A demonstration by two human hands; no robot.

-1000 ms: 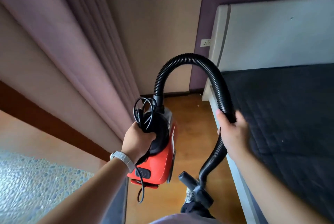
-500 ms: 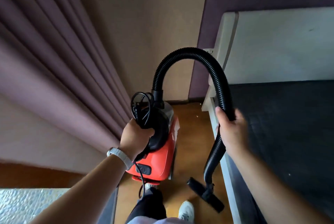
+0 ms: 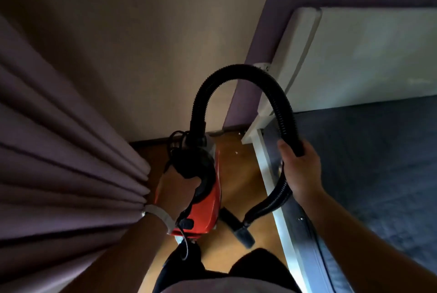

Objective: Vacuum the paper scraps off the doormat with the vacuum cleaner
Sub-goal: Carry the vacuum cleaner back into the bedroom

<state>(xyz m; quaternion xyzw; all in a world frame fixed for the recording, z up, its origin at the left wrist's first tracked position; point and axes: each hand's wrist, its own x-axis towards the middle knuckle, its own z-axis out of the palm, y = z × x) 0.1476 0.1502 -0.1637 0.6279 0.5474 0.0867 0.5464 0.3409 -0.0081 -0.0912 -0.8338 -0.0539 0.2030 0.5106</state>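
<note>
Looks like the carrying stage: gripping the vacuum [image 3: 205, 210] by its top handle in the curled left hand [image 3: 176, 188], clasping the hose [image 3: 236, 72] in the closed right hand [image 3: 300, 167], nozzle [image 3: 244, 233] dangling below that hand. Calls next for reaching the doormat, setting down beside it and aiming the nozzle. No doormat or scraps visible near either hand; dim and blurred, left fingertips hidden behind the handle.

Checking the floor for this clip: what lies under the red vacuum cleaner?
Wooden floor shows around the vacuum cleaner, held by the left hand; the right hand grips its hose. No doormat shows. The patch directly beneath its body is hidden.
</note>
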